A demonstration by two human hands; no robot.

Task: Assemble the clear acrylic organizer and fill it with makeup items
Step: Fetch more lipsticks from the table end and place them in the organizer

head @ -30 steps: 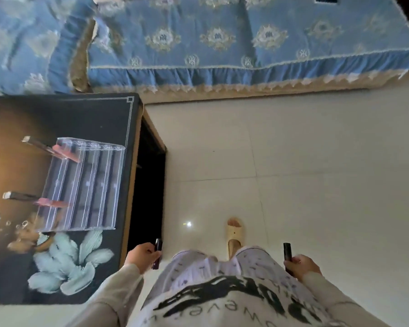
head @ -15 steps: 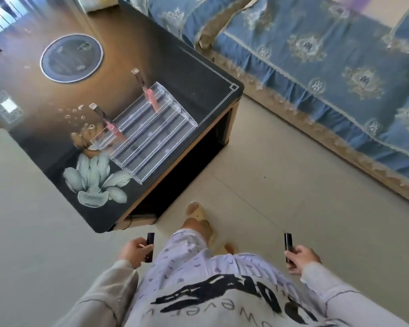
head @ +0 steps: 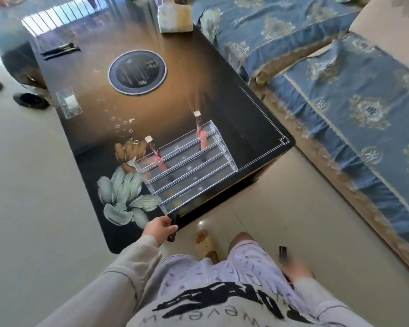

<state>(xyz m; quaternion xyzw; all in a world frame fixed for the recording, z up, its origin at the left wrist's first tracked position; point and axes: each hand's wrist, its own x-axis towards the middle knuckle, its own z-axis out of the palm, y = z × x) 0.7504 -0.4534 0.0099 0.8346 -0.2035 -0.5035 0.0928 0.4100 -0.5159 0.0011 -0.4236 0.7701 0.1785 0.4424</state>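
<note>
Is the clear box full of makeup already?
No, the clear organizer holds only two pink tubes in its back rows, while the left hand and right hand each hold a dark tube.

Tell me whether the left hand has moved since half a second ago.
Yes. The left hand, holding a dark tube, has come up to the table's near edge, beside the organizer.

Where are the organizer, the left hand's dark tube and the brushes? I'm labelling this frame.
organizer (head: 187,169): head view, on a middle tier.
dark tube (head: 174,223): head view, upper part above the fingers.
brushes (head: 60,50): head view, middle of the handles.
</note>
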